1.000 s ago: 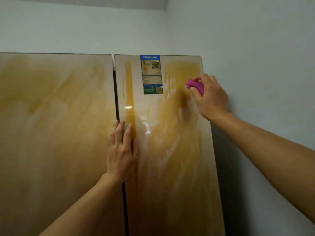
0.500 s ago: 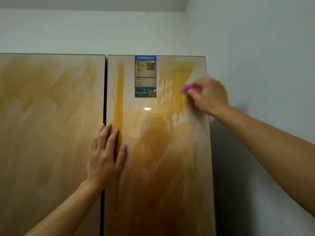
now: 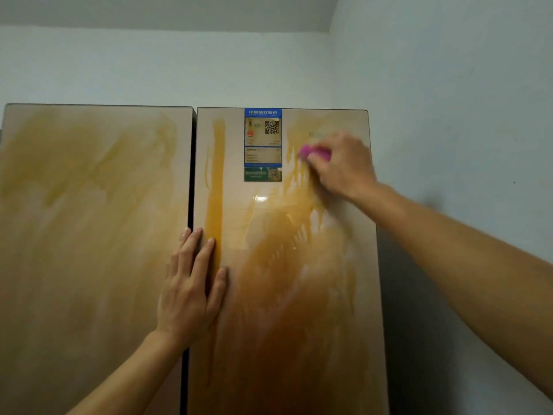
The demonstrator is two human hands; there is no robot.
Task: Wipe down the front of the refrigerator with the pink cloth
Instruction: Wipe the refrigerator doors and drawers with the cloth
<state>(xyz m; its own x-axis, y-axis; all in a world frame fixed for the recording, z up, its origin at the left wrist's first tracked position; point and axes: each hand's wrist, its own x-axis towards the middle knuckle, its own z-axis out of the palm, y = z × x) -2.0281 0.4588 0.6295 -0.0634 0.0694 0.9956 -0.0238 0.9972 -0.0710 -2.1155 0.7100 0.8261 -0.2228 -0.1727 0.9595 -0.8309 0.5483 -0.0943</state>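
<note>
White walls behind | refrigerator [image 3: 125,265] front smeared with yellow streaks | pink cloth [image 3: 314,152] is bunched in the curled right hand [image 3: 341,166], pressed near right door's top edge beside the label [image 3: 263,144] | left hand [image 3: 191,289] laid flat, fingers outstretched, across the door seam

Home kitchen corner, likely domestic. Evidence: tall two-door refrigerator [image 3: 95,235] with glossy beige-gold glass fronts, dark seam between doors, standing against plain white painted wall [image 3: 449,100] in room corner. Consumer energy-rating label [image 3: 263,137] with QR code at top edge of right door, green brand sticker [image 3: 263,174] just beneath. Yellowish smears streak both fronts. White ceiling [image 3: 164,10] close above.
</note>
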